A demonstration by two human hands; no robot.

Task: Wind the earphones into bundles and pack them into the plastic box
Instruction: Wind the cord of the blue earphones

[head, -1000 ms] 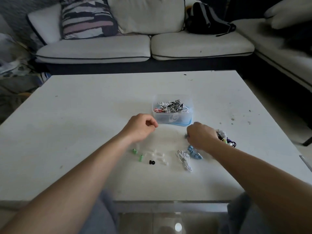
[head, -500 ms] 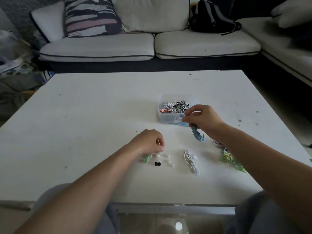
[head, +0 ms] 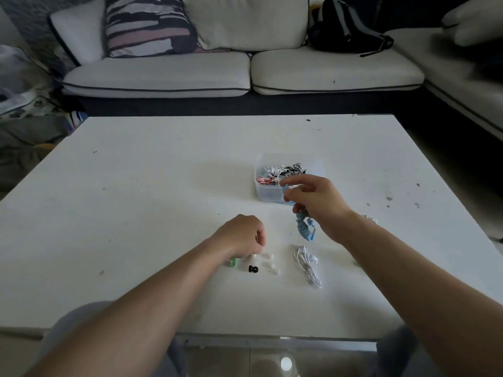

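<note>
Hanging under R hand (head: 317,202): blue earphone bundle (head: 304,227).

table (head: 163,186) white, dark specks. box (head: 262,193) clear, blue base, with cords (head: 283,172) inside white, black, red/white striped. held bundle (head: 304,228) light blue, loose bundle (head: 309,265) white. green tip (head: 233,263), black tip (head: 253,268). sofa (head: 163,77) white, dark piping – cushion (head: 149,23) black/pink/white stripes.
</note>
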